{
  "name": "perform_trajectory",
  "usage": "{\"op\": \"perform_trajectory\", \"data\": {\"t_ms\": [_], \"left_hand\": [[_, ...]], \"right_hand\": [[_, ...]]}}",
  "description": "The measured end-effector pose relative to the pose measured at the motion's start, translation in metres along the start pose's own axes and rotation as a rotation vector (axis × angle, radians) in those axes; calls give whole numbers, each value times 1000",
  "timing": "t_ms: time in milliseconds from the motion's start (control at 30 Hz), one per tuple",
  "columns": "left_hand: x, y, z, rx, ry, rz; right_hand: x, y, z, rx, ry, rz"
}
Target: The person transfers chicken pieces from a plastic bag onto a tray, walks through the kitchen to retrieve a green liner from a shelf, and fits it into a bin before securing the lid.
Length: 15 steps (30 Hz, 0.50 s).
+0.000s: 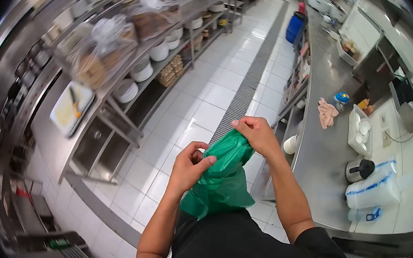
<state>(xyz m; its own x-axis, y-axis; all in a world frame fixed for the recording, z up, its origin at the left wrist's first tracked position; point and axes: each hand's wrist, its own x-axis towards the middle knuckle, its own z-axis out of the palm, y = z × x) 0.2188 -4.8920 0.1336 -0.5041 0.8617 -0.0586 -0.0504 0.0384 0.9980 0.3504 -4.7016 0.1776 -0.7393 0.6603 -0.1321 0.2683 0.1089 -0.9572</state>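
A green plastic bag hangs in front of my body, its top edge between my two hands. My left hand is closed on the bag's upper left side, with the thumb over the plastic. At the bag's upper right corner, my right hand pinches the plastic between thumb and fingers. The bag looks thin and crumpled, and its lower part spreads out over my dark shirt. Whether anything is inside it I cannot tell.
On the left, a steel table holds a white cutting board with a knife and bagged food. A steel counter on the right bears a pink cloth, a white tray and a kettle. A floor drain runs ahead.
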Motion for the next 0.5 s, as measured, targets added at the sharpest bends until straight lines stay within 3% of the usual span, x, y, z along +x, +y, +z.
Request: {"op": "perform_trajectory", "data": {"t_ms": [167, 233, 300, 367, 433, 467, 500], "left_hand": [[151, 32, -1, 22, -255, 35], [214, 39, 4, 88, -295, 56], [278, 43, 18, 75, -351, 65], [342, 53, 37, 117, -495, 111], [409, 64, 62, 175, -615, 124], [443, 72, 77, 335, -652, 196], [474, 77, 87, 488, -676, 263]], "right_hand": [[84, 13, -62, 201, 199, -58], [110, 19, -89, 237, 160, -25], [141, 42, -107, 147, 188, -290], [181, 54, -118, 52, 199, -272], [238, 68, -112, -102, 81, -190], [273, 76, -117, -93, 92, -187], [310, 85, -125, -105, 171, -11]]}}
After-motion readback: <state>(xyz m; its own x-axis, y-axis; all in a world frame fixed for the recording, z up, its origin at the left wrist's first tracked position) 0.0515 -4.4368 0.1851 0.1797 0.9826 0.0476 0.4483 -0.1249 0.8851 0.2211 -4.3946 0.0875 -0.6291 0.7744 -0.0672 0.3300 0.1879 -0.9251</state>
